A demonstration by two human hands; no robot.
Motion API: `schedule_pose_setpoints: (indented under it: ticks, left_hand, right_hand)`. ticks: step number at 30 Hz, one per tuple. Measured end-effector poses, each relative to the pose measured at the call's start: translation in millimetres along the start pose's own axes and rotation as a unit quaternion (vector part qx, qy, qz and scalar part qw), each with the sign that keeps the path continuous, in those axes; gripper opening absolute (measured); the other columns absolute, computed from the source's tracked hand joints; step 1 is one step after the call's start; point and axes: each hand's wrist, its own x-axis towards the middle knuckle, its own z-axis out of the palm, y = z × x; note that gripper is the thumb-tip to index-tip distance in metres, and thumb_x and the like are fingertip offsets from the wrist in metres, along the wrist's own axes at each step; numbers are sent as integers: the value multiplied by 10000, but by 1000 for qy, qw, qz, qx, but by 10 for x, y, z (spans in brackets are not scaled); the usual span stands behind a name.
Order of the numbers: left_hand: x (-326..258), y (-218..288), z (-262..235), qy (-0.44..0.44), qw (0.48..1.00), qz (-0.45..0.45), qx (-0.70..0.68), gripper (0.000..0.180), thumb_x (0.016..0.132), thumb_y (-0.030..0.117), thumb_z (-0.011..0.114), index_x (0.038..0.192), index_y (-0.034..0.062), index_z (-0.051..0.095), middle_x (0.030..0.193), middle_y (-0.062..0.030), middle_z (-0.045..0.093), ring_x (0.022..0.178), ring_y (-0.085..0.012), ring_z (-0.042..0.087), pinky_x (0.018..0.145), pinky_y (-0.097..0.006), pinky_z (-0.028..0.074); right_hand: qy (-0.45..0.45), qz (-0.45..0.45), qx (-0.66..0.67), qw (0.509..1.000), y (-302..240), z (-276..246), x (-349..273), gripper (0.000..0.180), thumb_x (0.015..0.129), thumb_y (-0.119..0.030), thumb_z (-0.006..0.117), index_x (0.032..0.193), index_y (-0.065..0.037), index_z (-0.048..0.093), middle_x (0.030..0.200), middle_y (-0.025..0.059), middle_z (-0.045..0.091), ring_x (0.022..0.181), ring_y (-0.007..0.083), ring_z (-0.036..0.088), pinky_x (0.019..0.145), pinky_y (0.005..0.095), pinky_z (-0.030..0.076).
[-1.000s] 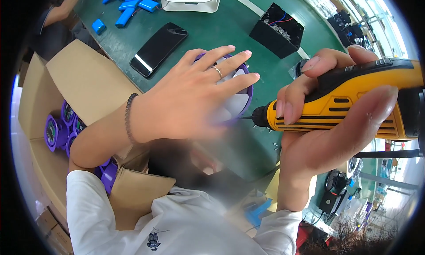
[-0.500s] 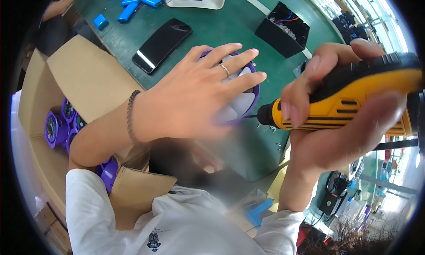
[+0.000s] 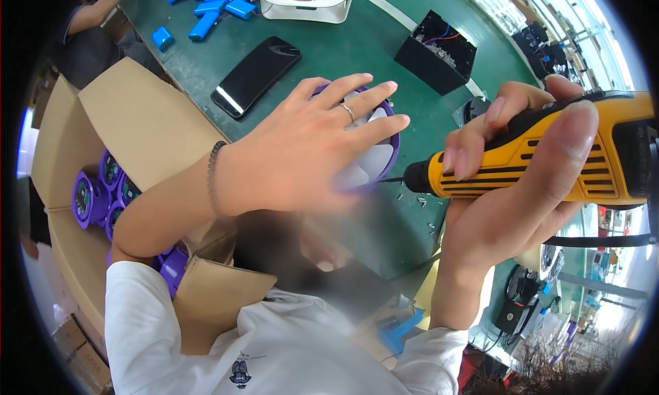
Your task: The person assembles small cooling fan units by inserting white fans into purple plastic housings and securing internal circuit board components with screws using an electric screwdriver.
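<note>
1. An open brown cardboard box [image 3: 130, 131] is seen at the left, with several round purple plastic fan units [image 3: 103, 192] packed inside.
2. One round purple fan with white blades [image 3: 374, 158] is pressed down on the green table [image 3: 357, 45] under the spread fingers of the left hand [image 3: 302, 155].
3. A yellow-and-black electric screwdriver [image 3: 549, 161] is clamped in the right hand [image 3: 508, 189], its tip touching the fan's right rim.
4. A black open tray [image 3: 436, 52] holding wires and small parts is set farther off, right of a black smartphone [image 3: 255, 76].
5. Blue rectangular battery packs [image 3: 213, 4] are scattered at the far left.
</note>
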Motion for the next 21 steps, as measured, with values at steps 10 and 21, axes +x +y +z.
schedule_pose_setpoints:
  ticks: [10,21]
  left_hand:
    - [8,-29,-9,-7,1000,4,8,917,672,401,843,1472,204,440,1571,-136,351,1422,-367,354,1094,-490,335]
    - [4,-43,-12,-3,1000,7,-1,914,671,385,844,1474,203,447,1579,-138,344,1431,-365,345,1095,-490,332]
  right_hand:
    - [-77,-5,-26,997,-111,-382,306,500,989,-453,592,1179,-11,457,921,133,612,491,129,517,472,270,442]
    - [-59,11,-38,997,-39,-176,84,532,1005,-470,556,1206,3,421,894,137,596,471,130,511,460,269,432]
